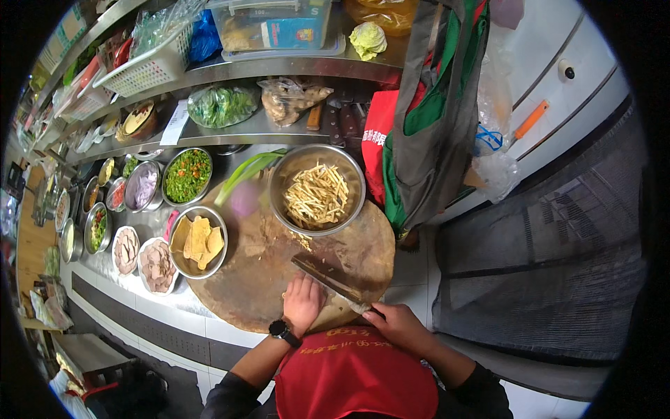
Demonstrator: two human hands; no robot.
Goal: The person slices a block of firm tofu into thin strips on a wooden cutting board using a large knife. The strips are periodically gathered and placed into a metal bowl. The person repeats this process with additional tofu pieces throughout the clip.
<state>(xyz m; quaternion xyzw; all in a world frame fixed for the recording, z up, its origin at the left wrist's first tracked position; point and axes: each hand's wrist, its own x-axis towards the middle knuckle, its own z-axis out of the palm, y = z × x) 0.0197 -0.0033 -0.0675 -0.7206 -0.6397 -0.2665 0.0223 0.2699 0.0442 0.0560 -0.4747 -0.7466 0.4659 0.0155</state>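
Note:
My right hand [399,324] grips the dark handle of a kitchen knife [330,283] at the near right part of a round wooden chopping block [366,251]. The blade slants up and left across the block. Beside the blade lies my left hand [304,301], its fingertips by the edge; whether anything is under them is hidden. A steel bowl of pale yellow strips [316,196] stands on the block's far side, with small scraps in front of it. To its left are a green onion stalk [248,170] and a purplish round thing [244,199], blurred.
A steel bowl of flat yellow pieces [199,243] stands at the block's left edge. Further left are two white dishes of sliced meat [157,265] and several bowls of chopped vegetables [187,175]. A steel shelf [246,139] runs behind; aprons [429,131] hang at the right.

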